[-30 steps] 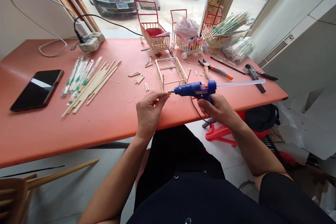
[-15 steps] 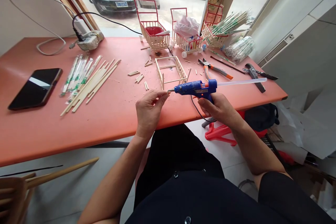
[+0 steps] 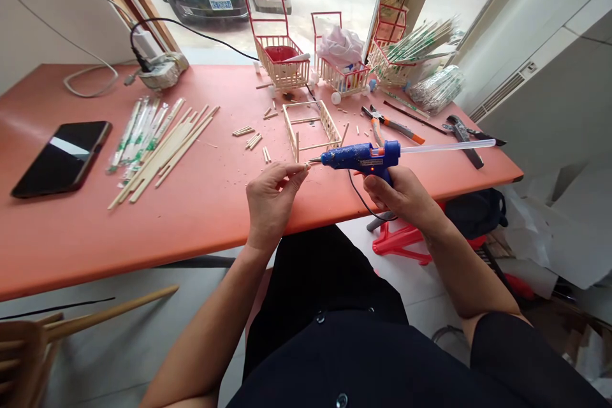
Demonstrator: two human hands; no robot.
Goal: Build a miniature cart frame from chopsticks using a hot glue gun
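Note:
My right hand is wrapped round the handle of a blue hot glue gun. A clear glue stick juts from the gun's back, and an orange light glows near the trigger. My left hand pinches a short stick piece between thumb and forefinger; only its pale end shows. The gun's nozzle points at those fingertips from just to the right. Behind both hands, an open wooden stick frame with slatted sides stands on the table.
Short cut sticks lie left of the frame, longer sticks and a phone farther left. Pliers and a black-handled tool lie right. Small stick carts line the window side. A power strip sits back left.
The glue gun in my right hand has shifted slightly right, so its nozzle has drawn away from my left fingertips. A pale end now shows there. My left hand has hardly moved.

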